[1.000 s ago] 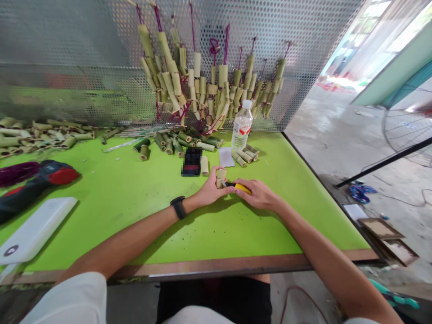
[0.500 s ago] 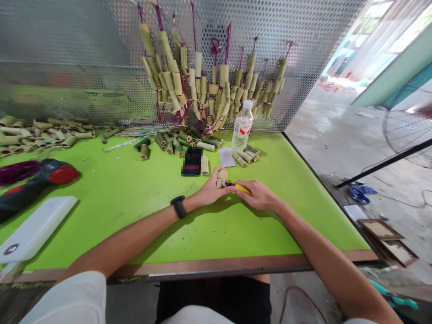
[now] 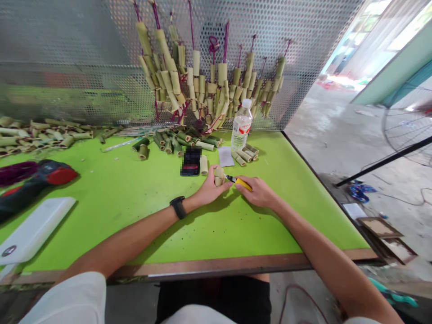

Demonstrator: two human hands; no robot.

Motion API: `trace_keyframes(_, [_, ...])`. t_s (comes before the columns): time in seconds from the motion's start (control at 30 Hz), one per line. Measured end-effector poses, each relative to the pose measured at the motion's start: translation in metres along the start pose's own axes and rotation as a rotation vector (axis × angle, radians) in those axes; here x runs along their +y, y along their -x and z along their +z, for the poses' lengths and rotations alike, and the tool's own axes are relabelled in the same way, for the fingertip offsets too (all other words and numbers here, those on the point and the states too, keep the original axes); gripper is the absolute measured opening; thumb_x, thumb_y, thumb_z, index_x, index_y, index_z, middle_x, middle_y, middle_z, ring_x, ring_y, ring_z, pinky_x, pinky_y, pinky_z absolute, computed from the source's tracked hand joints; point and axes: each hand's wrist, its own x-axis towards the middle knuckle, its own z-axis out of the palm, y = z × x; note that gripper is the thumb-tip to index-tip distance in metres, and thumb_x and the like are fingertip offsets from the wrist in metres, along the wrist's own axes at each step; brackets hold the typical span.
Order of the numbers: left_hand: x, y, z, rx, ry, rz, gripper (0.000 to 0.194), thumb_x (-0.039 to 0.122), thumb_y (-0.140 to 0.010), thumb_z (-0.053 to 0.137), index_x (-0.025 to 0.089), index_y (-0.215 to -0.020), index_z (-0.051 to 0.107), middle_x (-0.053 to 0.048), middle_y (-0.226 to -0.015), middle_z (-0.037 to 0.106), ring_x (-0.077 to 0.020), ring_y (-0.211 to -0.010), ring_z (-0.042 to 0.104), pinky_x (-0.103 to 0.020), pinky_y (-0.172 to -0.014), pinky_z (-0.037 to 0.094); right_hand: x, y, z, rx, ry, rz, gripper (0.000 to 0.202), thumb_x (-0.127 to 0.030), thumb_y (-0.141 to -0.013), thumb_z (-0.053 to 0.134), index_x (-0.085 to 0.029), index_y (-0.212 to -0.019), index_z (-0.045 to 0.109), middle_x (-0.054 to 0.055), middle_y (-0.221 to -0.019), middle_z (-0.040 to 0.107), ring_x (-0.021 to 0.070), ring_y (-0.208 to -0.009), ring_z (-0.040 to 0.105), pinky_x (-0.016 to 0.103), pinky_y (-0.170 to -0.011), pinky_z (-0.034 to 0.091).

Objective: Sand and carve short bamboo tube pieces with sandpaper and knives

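Observation:
My left hand is closed around a short pale bamboo piece, above the middle of the green table. In my right hand is a yellow-handled utility knife, gripped with its dark head and blade pointing left at the bamboo. The blade tip is close to the bamboo's right side; whether it touches I cannot tell. Just beyond my left hand, another pale bamboo piece stands beside a black phone. A white paper lies behind the hands.
A water bottle stands at the back by several bamboo tubes. Strung bamboo pieces hang on the perforated metal panel. Left are a bamboo pile, a red-and-black power tool and a white power bank.
The knife blade has shifted from over the bamboo piece to its right side, a little higher. My left hand has turned the bamboo slightly. The camera view has moved a little.

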Motion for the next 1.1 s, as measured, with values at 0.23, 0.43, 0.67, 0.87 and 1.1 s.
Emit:
trace_keyframes(0.23, [0.0, 0.0, -0.004, -0.013, 0.132, -0.04, 0.1, 0.037, -0.075, 0.098, 0.027, -0.145, 0.028, 0.004, -0.104, 0.054, -0.0121, -0.078, 0.056, -0.031, -0.076, 0.051, -0.001, 0.001, 0.004, -0.059, 0.037, -0.012, 0.045, -0.058, -0.11, 0.041, -0.02, -0.096, 0.062, 0.003, -0.075, 0.064, 0.0163, -0.06, 0.052, 0.029, -0.06, 0.034])
trace_keyframes(0.43, [-0.001, -0.001, -0.001, -0.028, 0.179, 0.006, 0.102, 0.041, -0.068, 0.102, 0.028, -0.139, 0.03, 0.005, -0.103, 0.054, -0.0122, -0.085, 0.057, -0.029, -0.079, 0.05, -0.009, 0.001, 0.006, -0.075, 0.065, 0.007, 0.046, -0.057, -0.113, 0.039, -0.021, -0.099, 0.064, 0.004, -0.076, 0.067, 0.0162, -0.06, 0.053, 0.029, -0.061, 0.035])
trace_keyframes(0.67, [0.001, 0.001, -0.001, -0.047, 0.187, 0.039, 0.091, 0.046, -0.071, 0.1, 0.029, -0.124, 0.028, 0.006, -0.103, 0.055, -0.0105, -0.085, 0.057, -0.029, -0.08, 0.05, -0.015, 0.001, 0.011, -0.086, 0.123, 0.051, 0.035, -0.046, -0.115, 0.043, -0.02, -0.101, 0.063, 0.004, -0.08, 0.069, 0.0157, -0.063, 0.056, 0.029, -0.062, 0.035])
trace_keyframes(0.87, [0.001, 0.001, -0.002, -0.003, 0.115, 0.054, 0.082, 0.05, -0.075, 0.098, 0.031, -0.119, 0.031, 0.006, -0.101, 0.055, -0.011, -0.083, 0.054, -0.029, -0.078, 0.049, -0.022, 0.002, 0.015, -0.044, 0.161, 0.065, 0.033, -0.042, -0.117, 0.045, -0.02, -0.111, 0.068, 0.007, -0.088, 0.074, 0.0184, -0.072, 0.064, 0.029, -0.066, 0.038])
trace_keyframes(1.1, [-0.004, -0.002, 0.0, 0.126, 0.039, 0.072, 0.073, 0.047, -0.083, 0.092, 0.026, -0.121, 0.034, 0.005, -0.093, 0.047, -0.0144, -0.083, 0.05, -0.031, -0.077, 0.047, -0.012, -0.001, 0.025, 0.021, 0.057, 0.125, 0.041, -0.049, -0.116, 0.042, -0.02, -0.109, 0.069, 0.008, -0.083, 0.074, 0.0187, -0.064, 0.065, 0.03, -0.06, 0.046])
